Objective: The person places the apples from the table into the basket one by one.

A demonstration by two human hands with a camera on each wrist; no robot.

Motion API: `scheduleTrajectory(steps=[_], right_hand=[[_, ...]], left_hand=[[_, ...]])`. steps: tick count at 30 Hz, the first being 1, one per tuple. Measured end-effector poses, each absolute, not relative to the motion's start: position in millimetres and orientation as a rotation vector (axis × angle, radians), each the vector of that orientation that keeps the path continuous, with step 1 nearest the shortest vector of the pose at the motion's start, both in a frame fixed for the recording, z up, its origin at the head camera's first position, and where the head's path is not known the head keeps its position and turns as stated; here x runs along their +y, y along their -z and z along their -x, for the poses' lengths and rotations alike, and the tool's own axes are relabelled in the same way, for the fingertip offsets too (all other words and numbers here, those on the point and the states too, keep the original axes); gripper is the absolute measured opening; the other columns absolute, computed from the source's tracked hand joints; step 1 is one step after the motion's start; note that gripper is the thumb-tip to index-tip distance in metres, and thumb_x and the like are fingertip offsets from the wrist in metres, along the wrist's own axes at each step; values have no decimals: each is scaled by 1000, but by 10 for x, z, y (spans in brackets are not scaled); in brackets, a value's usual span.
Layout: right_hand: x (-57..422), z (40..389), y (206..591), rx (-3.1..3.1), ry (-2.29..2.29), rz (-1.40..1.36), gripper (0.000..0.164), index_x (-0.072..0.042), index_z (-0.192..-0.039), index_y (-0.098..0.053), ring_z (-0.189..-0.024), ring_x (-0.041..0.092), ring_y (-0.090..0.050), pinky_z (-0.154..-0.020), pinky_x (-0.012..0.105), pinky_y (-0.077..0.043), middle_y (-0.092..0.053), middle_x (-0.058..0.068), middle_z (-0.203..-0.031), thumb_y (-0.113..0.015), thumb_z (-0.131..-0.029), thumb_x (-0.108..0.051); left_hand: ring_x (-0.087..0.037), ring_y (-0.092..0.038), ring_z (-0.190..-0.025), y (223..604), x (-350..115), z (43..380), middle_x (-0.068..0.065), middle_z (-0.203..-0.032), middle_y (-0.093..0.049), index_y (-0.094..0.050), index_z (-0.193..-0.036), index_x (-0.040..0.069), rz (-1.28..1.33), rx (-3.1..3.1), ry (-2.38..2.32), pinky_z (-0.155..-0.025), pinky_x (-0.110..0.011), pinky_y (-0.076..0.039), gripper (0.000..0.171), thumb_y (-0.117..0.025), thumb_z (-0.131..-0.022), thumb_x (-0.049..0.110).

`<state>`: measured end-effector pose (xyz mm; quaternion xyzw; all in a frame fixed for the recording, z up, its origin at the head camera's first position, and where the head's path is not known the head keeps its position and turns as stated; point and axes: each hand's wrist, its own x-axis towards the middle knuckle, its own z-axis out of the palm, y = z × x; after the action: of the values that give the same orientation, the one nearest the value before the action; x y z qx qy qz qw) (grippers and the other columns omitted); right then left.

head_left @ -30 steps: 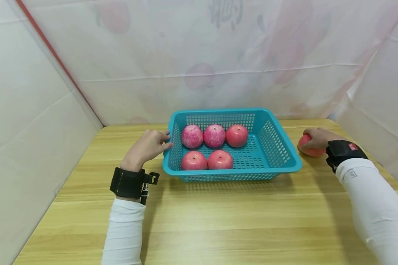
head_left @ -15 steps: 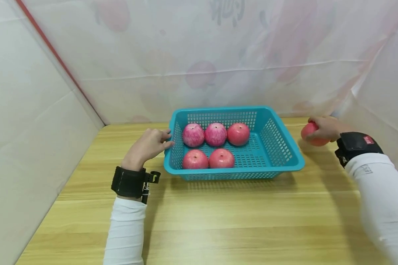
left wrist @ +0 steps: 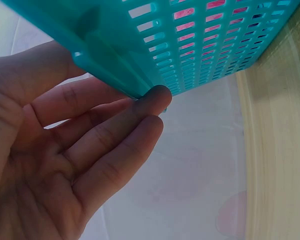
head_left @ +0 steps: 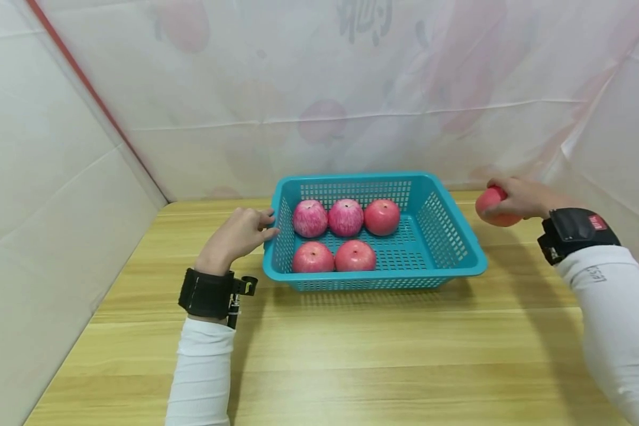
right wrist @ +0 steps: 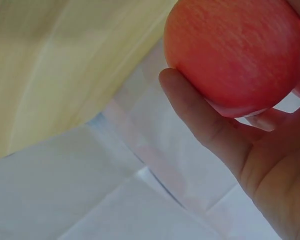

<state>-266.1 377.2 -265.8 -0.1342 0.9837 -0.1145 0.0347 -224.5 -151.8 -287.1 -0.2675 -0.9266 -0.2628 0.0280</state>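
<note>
My right hand (head_left: 524, 198) grips a red apple (head_left: 496, 207) to the right of the basket, held above the table. In the right wrist view, thumb and fingers wrap round the apple (right wrist: 235, 55) from below and the side. A turquoise plastic basket (head_left: 404, 273) with perforated walls sits mid-table. My left hand (head_left: 239, 234) holds its left rim. From the left wrist, the fingers (left wrist: 117, 150) curl about the basket's rim (left wrist: 115, 82). Inside the basket, two streaky pink apples (head_left: 310, 219) and a redder apple (head_left: 381, 217) line the back; two more apples (head_left: 355, 255) lie in front.
The wooden table (head_left: 383, 355) carries the basket close to its back edge. A pale printed sheet (head_left: 218, 89) hangs behind, and more white sheeting (head_left: 58, 177) closes off the left and right sides.
My right hand has lifted the apple off the table, first up and to the right, then slightly back to the left. The left hand and the basket keep their places.
</note>
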Motion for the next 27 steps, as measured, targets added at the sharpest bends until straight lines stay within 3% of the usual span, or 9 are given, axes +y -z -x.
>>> scheduleTrajectory(steps=[9, 16, 27], right_hand=[[3665, 2658, 2514, 3064, 215, 459, 56, -3, -113, -45, -71, 30, -51, -55, 41, -47, -49, 25, -94, -71, -71, -30], [3535, 2627, 2381, 3086, 151, 521, 62, -2, -117, -45, -83, 36, -49, -66, 52, -46, -50, 28, -97, -71, -72, -34], [3434, 2579, 2262, 3084, 100, 523, 63, -1, -119, -45, -82, 37, -49, -65, 53, -46, -47, 29, -101, -69, -74, -37]], left_hand=[[-16, -40, -35, 2875, -1525, 2241, -23, -124, -49, -64, -104, -5, 831, -2853, 814, -41, -24, -22, 26, -58, -88, 15], [-16, -39, -34, 2861, -1530, 2230, -22, -125, -48, -58, -112, -5, 811, -2864, 843, -40, -24, -23, 27, -52, -89, 8], [-16, -43, -38, 2867, -1519, 2235, -22, -125, -49, -56, -114, -5, 799, -2871, 849, -41, -24, -23, 29, -48, -89, 6]])
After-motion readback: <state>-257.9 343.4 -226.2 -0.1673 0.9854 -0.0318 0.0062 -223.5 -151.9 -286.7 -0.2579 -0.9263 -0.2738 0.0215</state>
